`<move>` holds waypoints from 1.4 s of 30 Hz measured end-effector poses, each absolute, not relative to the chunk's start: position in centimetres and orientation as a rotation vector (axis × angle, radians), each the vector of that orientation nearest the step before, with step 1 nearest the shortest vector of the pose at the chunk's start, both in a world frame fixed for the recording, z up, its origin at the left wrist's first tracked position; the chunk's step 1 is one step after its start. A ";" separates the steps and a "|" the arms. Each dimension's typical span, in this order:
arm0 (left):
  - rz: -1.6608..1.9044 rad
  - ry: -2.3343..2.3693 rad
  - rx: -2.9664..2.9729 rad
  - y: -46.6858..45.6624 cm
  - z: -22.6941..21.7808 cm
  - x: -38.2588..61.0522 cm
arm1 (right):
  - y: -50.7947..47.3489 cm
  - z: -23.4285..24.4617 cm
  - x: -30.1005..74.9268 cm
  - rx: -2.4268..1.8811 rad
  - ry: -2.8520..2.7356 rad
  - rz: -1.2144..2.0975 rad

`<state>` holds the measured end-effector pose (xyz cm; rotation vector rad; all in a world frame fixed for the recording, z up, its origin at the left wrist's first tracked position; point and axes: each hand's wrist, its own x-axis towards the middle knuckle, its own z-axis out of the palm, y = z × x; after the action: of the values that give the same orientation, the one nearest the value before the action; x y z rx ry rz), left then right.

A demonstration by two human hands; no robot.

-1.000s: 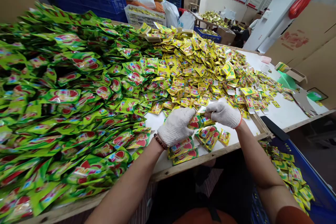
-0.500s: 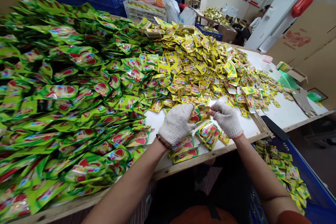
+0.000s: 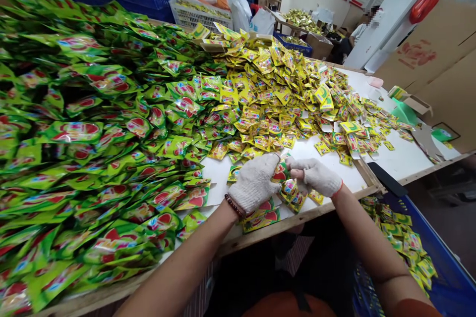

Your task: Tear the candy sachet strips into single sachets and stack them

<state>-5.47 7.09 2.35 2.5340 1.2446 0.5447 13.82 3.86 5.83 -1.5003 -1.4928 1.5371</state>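
basically, left hand (image 3: 256, 183) grips a green-red packet (image 3: 280, 172) over the white tabletop (image 3: 218, 171), right hand (image 3: 319, 177) bunched at the packet's edge, can't tell if pinching, so best hold left steady and avoid creasing.

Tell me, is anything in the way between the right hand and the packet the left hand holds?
Nothing I can see: the right hand is right beside the green packet in the left hand. Whether it touches is unclear.
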 end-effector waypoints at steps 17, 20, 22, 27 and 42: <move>0.303 2.056 2.143 13.9 1.5 -11.9 | 15.8 -1.5 17.2 -2.047 -1.680 0.475; 0.141 2.100 2.039 15.3 0.9 -12.8 | 15.4 -1.6 17.7 -2.086 -1.656 0.505; 0.125 2.066 2.045 15.6 0.7 -12.5 | 15.3 -1.6 18.0 -2.091 -1.634 0.515; 0.135 2.021 2.088 15.1 0.8 -12.4 | 15.3 -1.7 18.7 -2.067 -1.670 0.575; 0.219 1.752 2.336 14.4 1.5 -11.7 | 14.0 -2.0 19.8 -1.785 -1.322 0.688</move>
<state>-11.70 14.38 1.49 2.3363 1.7520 0.2187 19.80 14.02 -1.97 -1.7855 -1.3221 0.6878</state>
